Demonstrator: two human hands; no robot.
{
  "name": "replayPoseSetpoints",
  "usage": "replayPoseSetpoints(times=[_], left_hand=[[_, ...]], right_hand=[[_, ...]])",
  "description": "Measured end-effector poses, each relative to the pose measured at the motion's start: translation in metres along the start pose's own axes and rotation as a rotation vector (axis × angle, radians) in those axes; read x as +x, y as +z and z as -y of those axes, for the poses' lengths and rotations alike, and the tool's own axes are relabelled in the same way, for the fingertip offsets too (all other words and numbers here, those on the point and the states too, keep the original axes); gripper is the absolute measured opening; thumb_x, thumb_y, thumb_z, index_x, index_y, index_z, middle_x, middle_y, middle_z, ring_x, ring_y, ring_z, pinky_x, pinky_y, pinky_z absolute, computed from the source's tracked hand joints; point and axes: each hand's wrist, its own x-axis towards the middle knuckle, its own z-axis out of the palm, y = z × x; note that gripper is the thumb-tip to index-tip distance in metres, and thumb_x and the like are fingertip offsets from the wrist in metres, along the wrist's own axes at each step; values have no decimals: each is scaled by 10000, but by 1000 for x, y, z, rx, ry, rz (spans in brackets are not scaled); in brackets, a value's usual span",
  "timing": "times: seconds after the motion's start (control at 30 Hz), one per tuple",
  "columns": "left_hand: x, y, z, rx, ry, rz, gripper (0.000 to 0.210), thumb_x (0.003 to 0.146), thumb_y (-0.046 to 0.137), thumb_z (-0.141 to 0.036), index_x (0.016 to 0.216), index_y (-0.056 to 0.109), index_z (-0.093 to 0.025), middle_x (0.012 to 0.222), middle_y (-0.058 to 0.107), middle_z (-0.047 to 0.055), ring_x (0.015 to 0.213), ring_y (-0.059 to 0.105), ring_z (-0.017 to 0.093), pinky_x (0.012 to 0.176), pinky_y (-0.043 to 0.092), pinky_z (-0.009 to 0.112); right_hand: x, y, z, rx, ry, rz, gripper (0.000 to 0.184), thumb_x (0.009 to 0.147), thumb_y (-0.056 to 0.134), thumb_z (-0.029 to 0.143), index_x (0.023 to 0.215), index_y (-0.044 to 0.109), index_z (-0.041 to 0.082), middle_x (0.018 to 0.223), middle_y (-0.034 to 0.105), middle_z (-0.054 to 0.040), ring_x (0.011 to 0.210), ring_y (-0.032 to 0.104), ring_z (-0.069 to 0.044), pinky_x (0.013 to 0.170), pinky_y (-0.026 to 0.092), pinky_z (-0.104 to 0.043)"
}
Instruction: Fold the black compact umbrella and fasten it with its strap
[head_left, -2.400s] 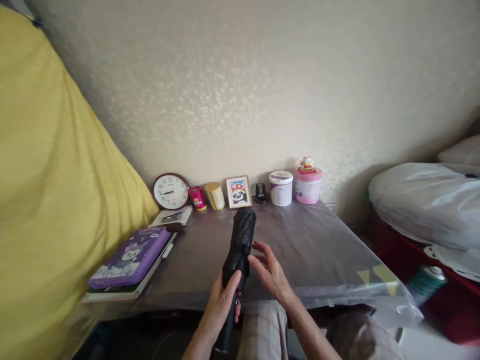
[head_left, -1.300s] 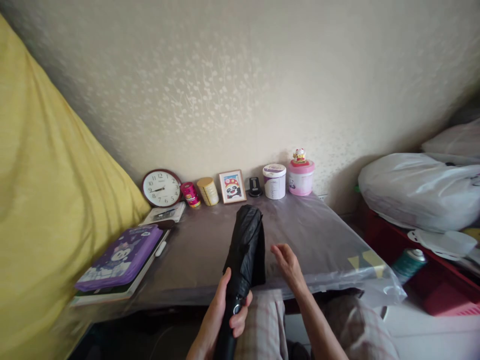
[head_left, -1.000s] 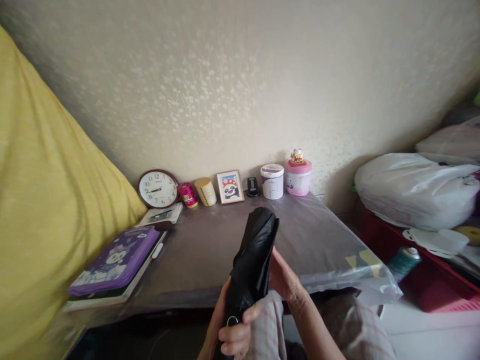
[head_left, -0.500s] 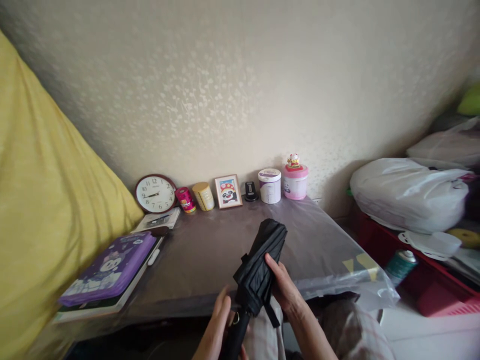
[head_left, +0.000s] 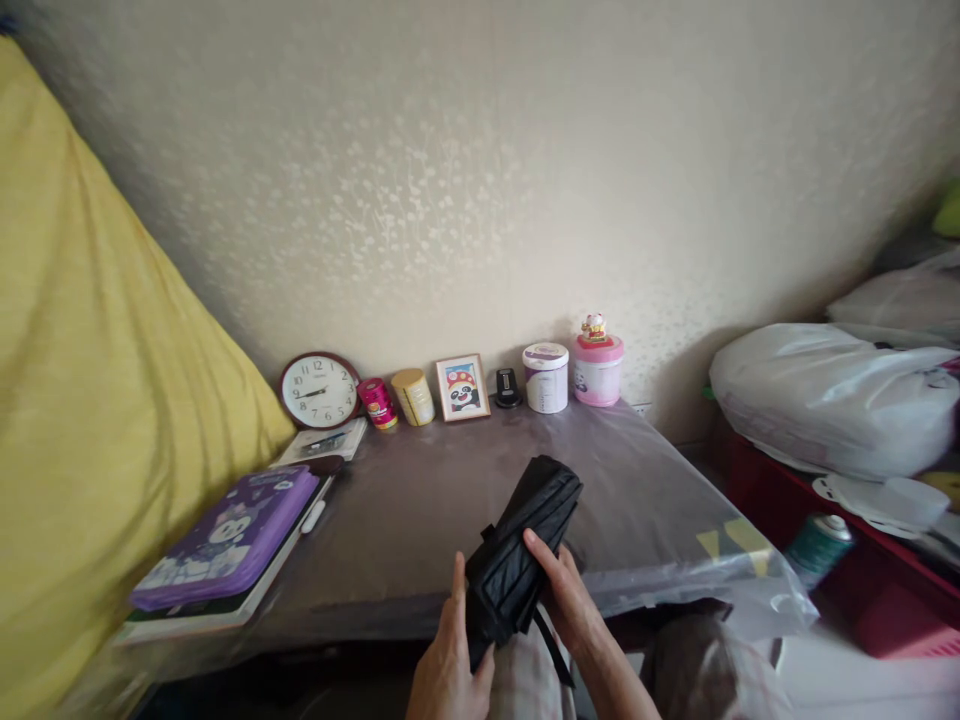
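A pale patterned wall (head_left: 675,180) is filling the background, and a yellow cloth (head_left: 97,400) is hanging along the left side. Below them a table (head_left: 390,540) is stretching across, its grey-brown top gleaming under clear plastic. Beyond its right side a white plastic bag (head_left: 825,400) is bulging above a red bin (head_left: 885,610). The person's checked trousers (head_left: 525,685) are showing under the near edge.

A purple case (head_left: 232,535) is lying on a book (head_left: 202,622) at the table's left. A folded black umbrella (head_left: 510,560) is slanting over the near edge, its top end leaning away and to the right. The right hand (head_left: 574,600) is holding the bunched canopy from the right, its thumb pressing on top. The left hand (head_left: 450,670) is holding the lower end between thumb and raised forefinger; its other fingers are staying out of sight.

Along the wall a round clock (head_left: 320,391) is leaning at the left, while a white tub (head_left: 547,380) and a pink tub (head_left: 598,375) are standing at the right. Between them a picture frame (head_left: 463,388), a yellow canister (head_left: 413,397) and a magenta can (head_left: 376,403) are lining up. A black strap (head_left: 553,650) is dangling from the umbrella, and a small figurine (head_left: 593,328) is sitting on the pink tub.
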Motion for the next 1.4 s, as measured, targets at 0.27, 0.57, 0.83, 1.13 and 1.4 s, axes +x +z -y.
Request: replayPoseSetpoints(times=[0.27,0.57,0.83,1.13,1.4], left_hand=[[2,11,24,145,84,69,575,787,395,-154,1357,317,-145,1314,488,139,1173,497,226,936,431,334],[-4,29,53,367,127,2,432,786,432,-168,1211,504,-210,1180,583,131,899,654,232,710,530,278],[10,-19,11,265,95,-90,466,770,396,-93,1222,420,-206,1333,365,136,932,636,187,755,524,291],[18,-20,17,410,201,-58,520,750,382,-75,1259,390,-180,1330,454,132,1014,607,226,819,503,317],[23,-40,17,322,195,-9,514,763,388,-99,1259,447,-223,1336,446,110,958,628,217,816,500,309]], right_hand=[[-3,2,5,54,3,50,447,703,688,392,1059,587,140,1029,673,-78,1003,604,-246,920,448,-373],[-5,5,1,-91,-74,-10,414,695,692,397,1032,606,171,1056,666,-56,1036,586,-239,937,437,-355],[-8,17,11,-147,-141,-9,425,676,698,406,1033,615,191,1086,653,-44,1071,561,-244,947,430,-364],[-8,25,20,-211,-242,-11,505,676,706,386,1130,563,219,1080,651,-27,1107,529,-246,1010,365,-397],[6,-8,42,-382,-274,201,388,704,674,397,1046,637,216,1080,647,-30,1142,491,-256,1005,345,-412]])
